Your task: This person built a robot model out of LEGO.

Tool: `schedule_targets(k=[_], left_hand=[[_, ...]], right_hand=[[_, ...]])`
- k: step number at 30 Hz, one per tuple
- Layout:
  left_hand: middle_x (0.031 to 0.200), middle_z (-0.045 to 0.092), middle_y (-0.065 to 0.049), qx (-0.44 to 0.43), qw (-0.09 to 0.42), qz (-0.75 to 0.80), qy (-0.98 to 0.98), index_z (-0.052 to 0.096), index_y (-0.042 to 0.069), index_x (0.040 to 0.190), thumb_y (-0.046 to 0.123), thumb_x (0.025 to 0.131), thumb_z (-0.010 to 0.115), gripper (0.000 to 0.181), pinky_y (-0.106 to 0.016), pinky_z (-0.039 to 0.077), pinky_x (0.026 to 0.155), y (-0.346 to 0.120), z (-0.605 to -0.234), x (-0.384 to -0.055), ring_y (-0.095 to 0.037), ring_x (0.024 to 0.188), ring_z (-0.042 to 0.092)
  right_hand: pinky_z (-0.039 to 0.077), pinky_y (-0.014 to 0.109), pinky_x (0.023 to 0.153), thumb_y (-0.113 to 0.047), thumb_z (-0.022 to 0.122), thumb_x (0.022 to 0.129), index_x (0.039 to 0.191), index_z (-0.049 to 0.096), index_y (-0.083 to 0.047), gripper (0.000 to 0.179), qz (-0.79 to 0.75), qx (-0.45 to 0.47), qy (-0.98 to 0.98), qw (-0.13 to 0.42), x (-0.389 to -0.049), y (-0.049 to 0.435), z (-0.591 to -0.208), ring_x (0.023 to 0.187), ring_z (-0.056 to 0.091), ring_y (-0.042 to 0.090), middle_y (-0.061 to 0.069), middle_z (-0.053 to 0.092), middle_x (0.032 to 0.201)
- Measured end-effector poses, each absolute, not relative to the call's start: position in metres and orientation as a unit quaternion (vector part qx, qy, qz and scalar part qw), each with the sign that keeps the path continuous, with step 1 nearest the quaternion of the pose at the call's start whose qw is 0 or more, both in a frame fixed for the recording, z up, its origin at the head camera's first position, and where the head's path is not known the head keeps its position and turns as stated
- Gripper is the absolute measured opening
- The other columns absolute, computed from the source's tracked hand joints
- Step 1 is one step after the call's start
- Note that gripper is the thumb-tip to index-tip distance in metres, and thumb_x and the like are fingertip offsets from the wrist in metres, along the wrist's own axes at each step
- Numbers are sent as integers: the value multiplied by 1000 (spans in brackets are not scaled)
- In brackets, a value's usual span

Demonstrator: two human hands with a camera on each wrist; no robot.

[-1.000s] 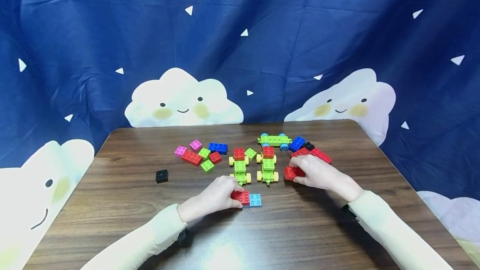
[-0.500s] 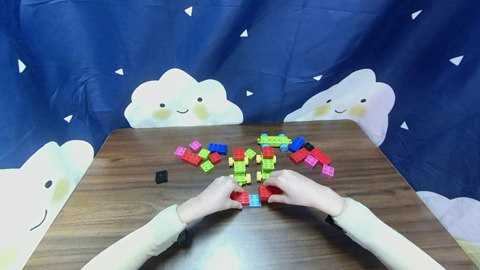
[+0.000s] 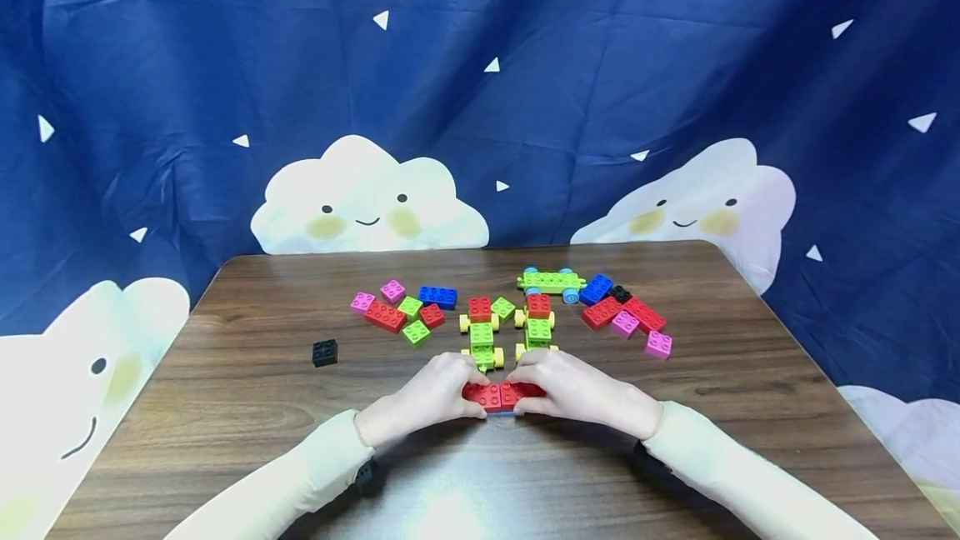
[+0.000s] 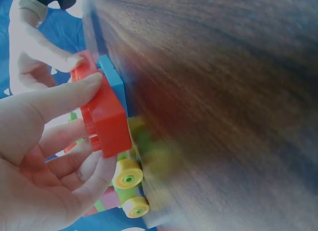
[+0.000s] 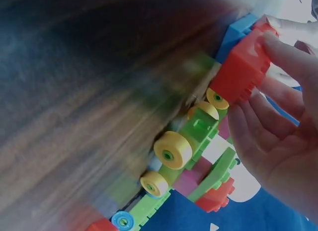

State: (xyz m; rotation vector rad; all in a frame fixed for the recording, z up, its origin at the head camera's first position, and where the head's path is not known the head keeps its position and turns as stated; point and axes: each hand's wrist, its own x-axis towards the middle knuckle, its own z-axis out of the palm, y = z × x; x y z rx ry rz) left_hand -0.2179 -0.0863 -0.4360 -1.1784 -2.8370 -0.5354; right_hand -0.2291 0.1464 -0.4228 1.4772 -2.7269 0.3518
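In the head view my left hand (image 3: 423, 398) grips a red brick (image 3: 487, 397) by its sides, thumb in front. My right hand (image 3: 577, 394) grips a second red brick (image 3: 512, 395), end to end with the first. Both bricks sit over a light blue brick (image 4: 113, 82), which spans the join beneath them. Only its front edge shows in the head view. The right wrist view shows the right-hand red brick (image 5: 241, 67) jutting out past the blue one. Just behind the hands stand two green toy cars (image 3: 482, 340) with yellow wheels and red bricks on top.
A green wheeled base (image 3: 551, 282) with blue wheels stands at the back. Loose pink, red, green and blue bricks (image 3: 385, 316) lie at the back left, more red bricks (image 3: 602, 312) at the back right. One black brick (image 3: 325, 352) lies alone on the left.
My right hand has brought its red brick leftward from the right side, onto the blue brick and against the other red brick. My left hand has stayed in place, holding its brick.
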Motion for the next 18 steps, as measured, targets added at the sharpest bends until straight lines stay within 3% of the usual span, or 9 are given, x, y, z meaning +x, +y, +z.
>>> schedule_targets(k=[11,18], left_hand=[[92,71,0,-382,8,-175,-907,77,10,104,32,77,84,36,-23,47,71,-91,-438,-218,-9,81,59],[99,73,-1,-391,3,-200,-899,74,9,106,28,76,85,36,-25,51,79,-100,-441,-216,-11,88,64]], right_hand=[[40,16,61,-26,82,81,99,74,-10,26,115,474,-872,42,-224,141,-424,69,46,3,-2,61,82],[48,22,66,-27,82,80,92,70,-12,23,81,481,-870,62,-221,139,-425,73,55,6,-2,66,83]])
